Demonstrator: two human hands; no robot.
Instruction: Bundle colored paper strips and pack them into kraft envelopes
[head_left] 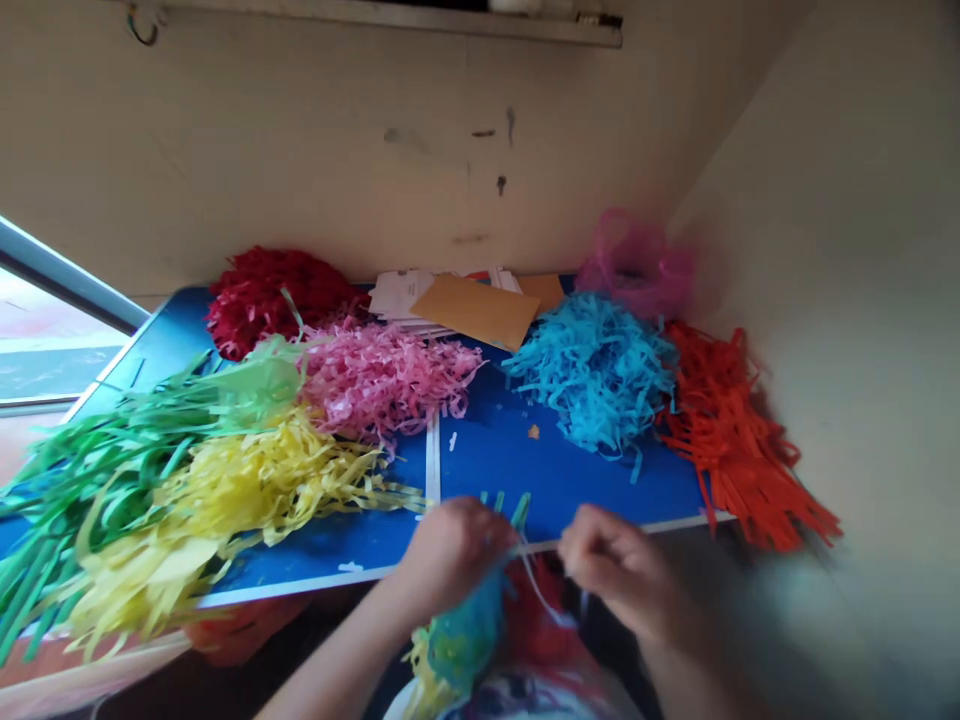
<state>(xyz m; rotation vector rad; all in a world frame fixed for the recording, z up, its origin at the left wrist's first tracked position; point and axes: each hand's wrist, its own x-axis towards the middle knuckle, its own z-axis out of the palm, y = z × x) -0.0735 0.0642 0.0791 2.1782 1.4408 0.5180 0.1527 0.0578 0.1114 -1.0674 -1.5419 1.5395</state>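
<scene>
My left hand is closed at the table's front edge, around the top of a bundle of paper strips. Blue and yellow strips hang below it, and a few green ends stick up beyond my fingers. A thin white string stretches from there to my right hand, which is a fist gripping it. A loose length of string droops between the hands. Red material shows underneath, blurred, and I cannot tell whether it belongs to the bundle.
Heaps of green, yellow, pink, dark red, blue and orange-red strips lie on the blue table. Behind them are a brown envelope, papers and a pink plastic bag. A wall closes the right side.
</scene>
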